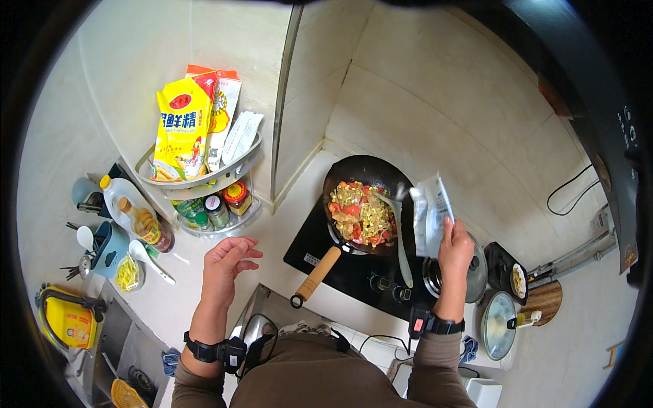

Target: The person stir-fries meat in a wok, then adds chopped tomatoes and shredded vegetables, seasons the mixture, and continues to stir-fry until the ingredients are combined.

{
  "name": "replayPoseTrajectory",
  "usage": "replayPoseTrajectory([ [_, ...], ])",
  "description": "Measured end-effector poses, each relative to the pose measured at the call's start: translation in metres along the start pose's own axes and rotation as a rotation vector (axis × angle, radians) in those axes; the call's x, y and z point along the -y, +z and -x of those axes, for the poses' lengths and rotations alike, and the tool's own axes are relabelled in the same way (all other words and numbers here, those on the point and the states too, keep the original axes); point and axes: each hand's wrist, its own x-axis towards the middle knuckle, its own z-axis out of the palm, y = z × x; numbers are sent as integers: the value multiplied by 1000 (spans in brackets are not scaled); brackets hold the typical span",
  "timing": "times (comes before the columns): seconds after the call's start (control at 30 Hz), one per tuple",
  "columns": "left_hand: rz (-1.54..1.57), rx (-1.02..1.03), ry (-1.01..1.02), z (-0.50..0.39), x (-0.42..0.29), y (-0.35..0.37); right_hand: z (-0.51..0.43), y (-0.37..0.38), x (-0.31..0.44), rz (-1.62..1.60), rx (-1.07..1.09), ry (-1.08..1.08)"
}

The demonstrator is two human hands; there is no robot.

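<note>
My right hand grips a white and blue plastic packet by its right side, just right of a black wok. The wok sits on a black cooktop, its wooden handle pointing down-left. Bean sprouts with tomato pieces fill its middle, and a grey-green spatula leans in it over the rim. My left hand is raised over the counter, left of the wok handle, fingers slightly curled and holding nothing.
A corner shelf holds seasoning bags and jars. At left are a sauce bottle, a white spoon, a small container of yellow-green shreds and a sink. Glass lids and a lidded bowl stand at right.
</note>
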Motion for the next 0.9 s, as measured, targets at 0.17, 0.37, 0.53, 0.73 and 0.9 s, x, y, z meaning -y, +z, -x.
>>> replayPoseTrajectory([
  [0.17,-52,65,-14,-12,-4,17,16,-10,-4,-167,40,48],
  [0.37,-86,161,-27,-23,-8,40,8,13,9,-128,-42,15],
  [0.53,-106,187,-60,-23,-7,42,-17,32,14,-76,-92,27],
  [0.73,-108,142,-75,-17,-5,27,-2,14,3,-122,-111,81],
  [0.9,-106,150,-79,-15,-2,19,28,-1,-4,-567,-144,147],
])
